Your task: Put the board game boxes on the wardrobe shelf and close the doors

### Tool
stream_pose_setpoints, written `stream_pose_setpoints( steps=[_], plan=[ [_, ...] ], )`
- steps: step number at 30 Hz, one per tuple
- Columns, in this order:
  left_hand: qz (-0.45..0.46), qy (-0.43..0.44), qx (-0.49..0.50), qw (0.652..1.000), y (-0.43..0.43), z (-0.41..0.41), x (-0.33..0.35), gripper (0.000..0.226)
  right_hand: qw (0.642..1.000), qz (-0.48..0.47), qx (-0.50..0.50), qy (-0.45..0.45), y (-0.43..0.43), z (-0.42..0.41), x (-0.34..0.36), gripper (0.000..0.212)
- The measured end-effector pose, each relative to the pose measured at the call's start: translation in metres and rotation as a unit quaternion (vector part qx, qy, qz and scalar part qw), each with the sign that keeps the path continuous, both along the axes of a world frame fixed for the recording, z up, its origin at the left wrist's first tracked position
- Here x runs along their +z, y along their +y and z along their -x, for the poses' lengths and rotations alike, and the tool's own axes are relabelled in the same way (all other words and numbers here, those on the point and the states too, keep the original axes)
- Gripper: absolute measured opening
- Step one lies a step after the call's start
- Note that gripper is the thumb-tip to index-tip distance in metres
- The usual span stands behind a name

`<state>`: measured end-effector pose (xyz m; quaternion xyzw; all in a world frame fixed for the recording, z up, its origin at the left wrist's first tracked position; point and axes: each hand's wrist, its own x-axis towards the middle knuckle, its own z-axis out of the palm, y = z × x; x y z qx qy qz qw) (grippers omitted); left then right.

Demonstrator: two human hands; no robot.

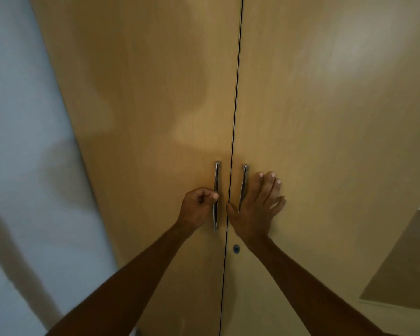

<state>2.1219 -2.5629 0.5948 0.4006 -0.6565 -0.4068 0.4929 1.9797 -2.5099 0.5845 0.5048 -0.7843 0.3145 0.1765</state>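
Two light wooden wardrobe doors fill the view, the left door (155, 105) and the right door (325, 117), meeting along a thin dark seam. Both look shut flush. My left hand (198, 208) is curled around the metal handle (216, 175) of the left door. My right hand (257, 207) lies flat with fingers spread on the right door, covering the lower part of its handle (245, 175). No board game boxes are in sight; the shelf inside is hidden behind the doors.
A small dark keyhole (236, 249) sits on the right door below the handles. A pale wall (22, 141) runs along the left. A brown wooden surface (405, 270) shows at the lower right.
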Motion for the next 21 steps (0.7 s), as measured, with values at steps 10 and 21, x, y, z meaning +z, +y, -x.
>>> stream_pose_setpoints(
  steps=[10,21],
  plan=[
    [0.013,-0.041,0.038,0.998,0.005,-0.002,-0.004,0.006,1.000,-0.013,0.027,0.007,-0.003,0.005,-0.005,0.117],
    [0.145,-0.383,0.205,0.889,0.106,-0.091,-0.036,0.059,0.973,-0.032,0.227,-0.017,0.049,0.005,-0.047,0.115]
  ],
)
